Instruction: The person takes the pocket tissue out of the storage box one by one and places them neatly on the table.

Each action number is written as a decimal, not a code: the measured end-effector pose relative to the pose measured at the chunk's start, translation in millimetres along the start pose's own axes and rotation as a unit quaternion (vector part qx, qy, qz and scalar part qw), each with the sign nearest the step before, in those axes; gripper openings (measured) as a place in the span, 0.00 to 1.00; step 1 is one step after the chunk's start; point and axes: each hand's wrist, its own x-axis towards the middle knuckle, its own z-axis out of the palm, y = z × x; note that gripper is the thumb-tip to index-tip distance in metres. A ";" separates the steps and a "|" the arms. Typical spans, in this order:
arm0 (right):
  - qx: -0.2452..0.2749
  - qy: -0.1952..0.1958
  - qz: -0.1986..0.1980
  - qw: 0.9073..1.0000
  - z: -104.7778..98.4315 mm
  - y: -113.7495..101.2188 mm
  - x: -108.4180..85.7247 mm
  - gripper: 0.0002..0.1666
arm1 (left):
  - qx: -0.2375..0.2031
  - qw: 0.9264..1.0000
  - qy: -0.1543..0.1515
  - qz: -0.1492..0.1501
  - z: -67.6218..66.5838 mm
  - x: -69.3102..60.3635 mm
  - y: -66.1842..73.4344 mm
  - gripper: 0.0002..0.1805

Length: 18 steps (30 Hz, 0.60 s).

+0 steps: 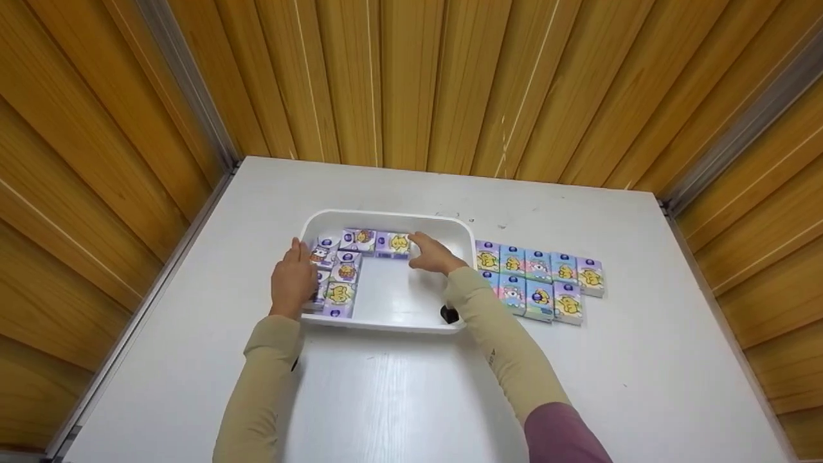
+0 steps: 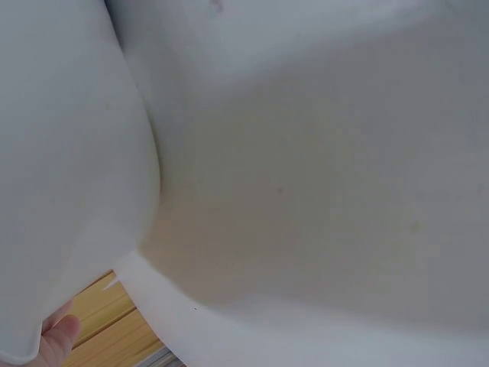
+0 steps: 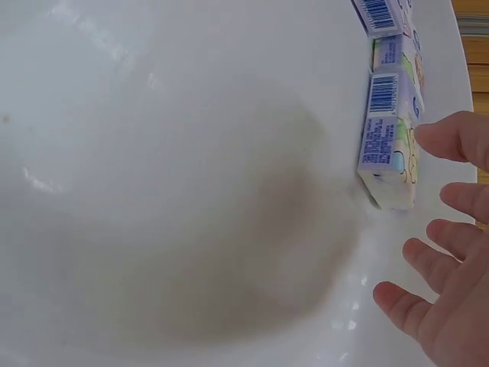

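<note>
A white tray (image 1: 386,326) holds several small tissue packs with cartoon prints. Along its left side, packs such as the yellow-character one (image 1: 339,294) lie in two columns, and two more lie along the far wall. My left hand (image 1: 293,281) rests at the tray's left rim, fingers pointing forward; the left wrist view catches only its fingertips (image 2: 59,336) past the tray wall. Inside the tray, my right hand (image 1: 437,254) is beside the far-row end pack (image 1: 393,243). Its fingers are spread in the right wrist view, the thumb (image 3: 443,138) near or touching that pack (image 3: 386,138).
Right of the tray, more tissue packs (image 1: 539,265) lie on the white table (image 1: 643,373) in two rows. A small black object (image 1: 449,314) shows at the tray's near right corner, partly behind my right forearm. Wood-patterned panels (image 1: 411,83) stand behind and at both sides.
</note>
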 end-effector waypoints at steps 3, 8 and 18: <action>-0.008 -0.009 0.001 1.000 3.6 -7.2 -4.6 0.40 | 0.002 1.000 0.004 -0.002 0.2 0.2 0.3 0.30; -0.039 -0.027 -0.002 0.999 8.5 -7.2 -4.4 0.36 | 0.004 1.000 0.006 0.000 1.5 -0.3 1.9 0.30; -0.073 -0.070 -0.006 0.995 0.7 -15.2 -5.7 0.34 | 0.016 1.000 0.011 0.009 1.6 1.5 -0.2 0.30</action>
